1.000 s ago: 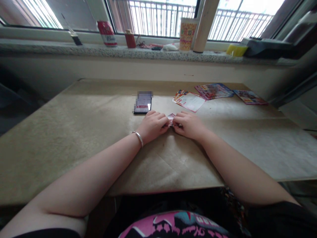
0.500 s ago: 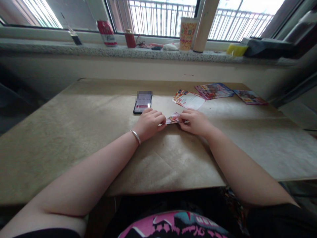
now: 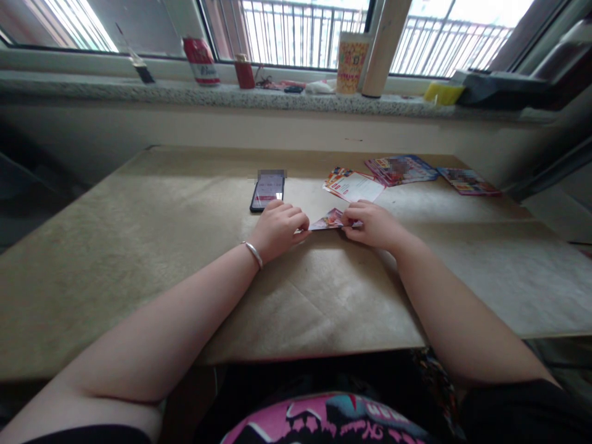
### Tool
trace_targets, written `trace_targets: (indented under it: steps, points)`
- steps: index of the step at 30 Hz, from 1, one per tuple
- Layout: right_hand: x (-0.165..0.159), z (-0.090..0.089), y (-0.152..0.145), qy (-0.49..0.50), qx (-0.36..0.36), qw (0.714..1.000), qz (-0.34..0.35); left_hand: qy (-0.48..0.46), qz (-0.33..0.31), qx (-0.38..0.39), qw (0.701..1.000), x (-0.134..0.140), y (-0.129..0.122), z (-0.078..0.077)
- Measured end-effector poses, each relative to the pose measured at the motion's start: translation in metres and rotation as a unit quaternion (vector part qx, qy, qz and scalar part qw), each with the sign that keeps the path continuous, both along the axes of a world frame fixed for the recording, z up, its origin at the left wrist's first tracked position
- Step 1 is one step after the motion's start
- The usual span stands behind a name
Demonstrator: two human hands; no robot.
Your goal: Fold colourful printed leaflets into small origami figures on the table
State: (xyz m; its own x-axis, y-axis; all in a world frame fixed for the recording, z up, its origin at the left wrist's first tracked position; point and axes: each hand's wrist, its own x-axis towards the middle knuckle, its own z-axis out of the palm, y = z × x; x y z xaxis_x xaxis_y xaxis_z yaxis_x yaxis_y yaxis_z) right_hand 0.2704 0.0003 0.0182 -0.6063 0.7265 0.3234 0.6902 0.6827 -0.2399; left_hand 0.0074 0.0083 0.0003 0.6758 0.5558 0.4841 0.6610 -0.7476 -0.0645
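A small folded piece of colourful printed paper [image 3: 329, 220] lies flat on the brown paper-covered table [image 3: 152, 234], stretched between my two hands. My left hand [image 3: 279, 228], with a silver bangle on the wrist, pinches its left end with curled fingers. My right hand [image 3: 375, 224] pinches its right end against the table. A black phone [image 3: 267, 192] with a lit screen lies just beyond my left hand.
Several colourful leaflets lie at the far right of the table: one stack [image 3: 354, 184], another [image 3: 400, 169], a third [image 3: 468, 181]. The stone windowsill [image 3: 92, 91] carries a red can [image 3: 201, 60], a paper cup [image 3: 350, 62], a cardboard tube [image 3: 385, 46] and a yellow sponge [image 3: 443, 93].
My hands have drawn apart, the right one moving right. The folded paper between them has spread out wider and now lies longer on the table.
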Motion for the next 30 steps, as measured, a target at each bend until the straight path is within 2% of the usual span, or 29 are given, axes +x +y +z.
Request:
trace_targets:
  steps: [7,11,16,23,30]
  points:
    - [0.005,-0.002,0.004,0.015,0.008,1.000,0.008,-0.003,0.005,0.014,1.000,-0.002,0.001,-0.001]
    - [0.016,-0.004,0.008,0.013,0.004,1.000,-0.010,-0.009,0.017,0.026,0.999,-0.007,0.004,-0.003]
    - [0.027,-0.004,0.011,0.030,-0.004,0.999,-0.014,-0.040,0.045,0.004,0.998,-0.016,0.011,-0.003]
    - [0.006,-0.005,0.004,0.027,-0.003,1.000,0.008,-0.031,0.002,-0.012,0.999,-0.006,0.003,-0.002]
    - [-0.002,-0.003,-0.002,0.009,0.007,1.000,0.006,-0.027,-0.006,0.002,1.000,-0.001,0.002,-0.003]
